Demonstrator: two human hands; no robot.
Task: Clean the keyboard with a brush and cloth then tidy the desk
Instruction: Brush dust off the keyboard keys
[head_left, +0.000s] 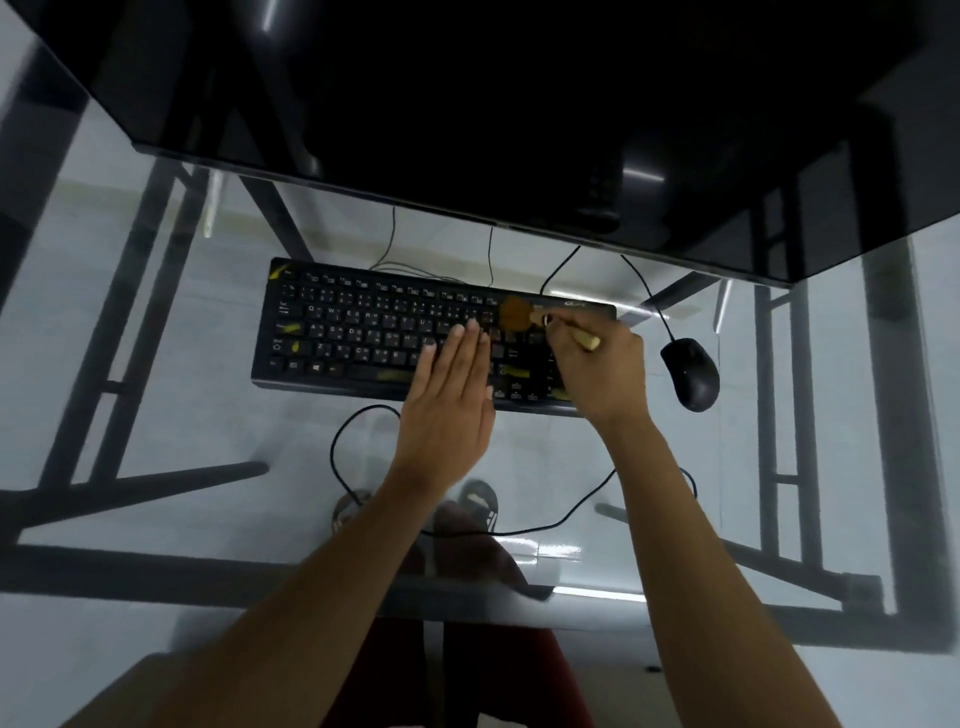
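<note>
Right hand, fingers clamped on the brush, bristles just beyond them on the keyboard top row. Left hand flat, fingers together, steadying keys. Risk: hard sweeps could flick dust onto the glass bench.

**Desk layout around the keyboard**

The keyboard lies on the glass desk, in front of the monitor. The mouse sits on the desk just right of the keyboard. The left hand lies flat over the keyboard's middle; the right hand is over its right end, holding the brush with its bristles on the far-right keys. A cable loops on the desk nearer the person than the keyboard.
</note>
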